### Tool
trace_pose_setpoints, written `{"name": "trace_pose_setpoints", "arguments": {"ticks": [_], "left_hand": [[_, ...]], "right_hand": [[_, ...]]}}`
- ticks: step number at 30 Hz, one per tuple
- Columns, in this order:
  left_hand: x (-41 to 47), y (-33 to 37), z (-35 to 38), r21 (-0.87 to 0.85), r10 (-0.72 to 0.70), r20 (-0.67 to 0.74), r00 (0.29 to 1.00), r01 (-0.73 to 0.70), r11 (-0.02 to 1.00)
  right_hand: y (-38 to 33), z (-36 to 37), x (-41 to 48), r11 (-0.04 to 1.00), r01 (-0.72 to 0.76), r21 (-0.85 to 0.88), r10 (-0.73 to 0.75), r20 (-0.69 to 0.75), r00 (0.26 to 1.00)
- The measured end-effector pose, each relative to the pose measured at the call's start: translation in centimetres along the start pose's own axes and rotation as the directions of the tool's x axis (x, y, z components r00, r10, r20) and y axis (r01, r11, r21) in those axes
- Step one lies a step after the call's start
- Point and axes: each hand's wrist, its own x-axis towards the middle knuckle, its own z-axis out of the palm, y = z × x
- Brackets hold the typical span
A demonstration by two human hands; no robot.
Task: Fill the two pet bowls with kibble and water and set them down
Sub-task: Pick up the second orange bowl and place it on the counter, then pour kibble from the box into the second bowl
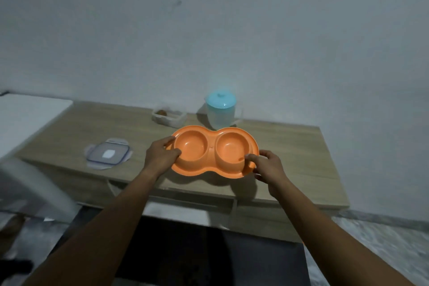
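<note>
Clearly both hands are on the orange double bowl (pixel 212 150), one at each end. The left hand (pixel 160 155) grips the left end, thumb hooked over the rim of the left well. The right hand (pixel 267 167) pinches the near right corner, thumb on top and fingers curled beneath. Both wells look empty, and the dish sits tilted toward the person. The shadow under it suggests it is raised off the wooden desk (pixel 290 158), though contact at the far edge cannot be ruled out.

It reads as moulded plastic, so probably light, stiff and not fragile. Its smooth flange could slip, so a hold at both ends, as now, seems soundest, all the more once water makes one side heavier and apt to slosh.

Left of the left hand lies a clear snap lid (pixel 108 153), flat on the desk. Beyond the hands stands an open clear tub (pixel 169 116) with something brown inside, likely kibble, and just right of it a translucent jug (pixel 221 111) with a pale blue cap.
</note>
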Motion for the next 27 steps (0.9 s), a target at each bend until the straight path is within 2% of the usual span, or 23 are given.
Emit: {"name": "trace_pose_setpoints", "arguments": {"ticks": [6,10,14,21,24,27], "left_hand": [[2.6,-4.8,-3.2,0.052,-0.088,-0.018,0.996,0.089,0.995],[6.0,-7.3,-5.4,0.117,-0.115,0.049,0.992,0.108,0.987],[11.0,-9.6,-7.4,0.283,-0.057,0.202,0.978,-0.003,0.959],[17.5,-13.9,-9.2,0.430,0.068,0.342,0.937,-0.220,0.876],[19.1,-14.8,-9.7,0.429,0.122,0.365,0.923,-0.283,0.858],[20.4,-14.9,-9.8,0.409,0.154,0.396,0.905,-0.324,0.853]], "right_hand": [[1.1,7.4,2.3,0.995,-0.024,-0.100,0.030,0.065,0.997],[1.3,11.8,3.7,0.985,-0.068,-0.156,0.078,0.061,0.995],[1.0,15.8,5.7,0.979,-0.098,-0.177,0.100,-0.001,0.995],[2.2,21.7,7.7,0.950,-0.217,-0.226,0.171,-0.207,0.963],[1.7,23.3,7.4,0.923,-0.242,-0.300,0.139,-0.328,0.935],[0.1,25.2,7.5,0.855,-0.234,-0.463,0.038,-0.394,0.918]]}}
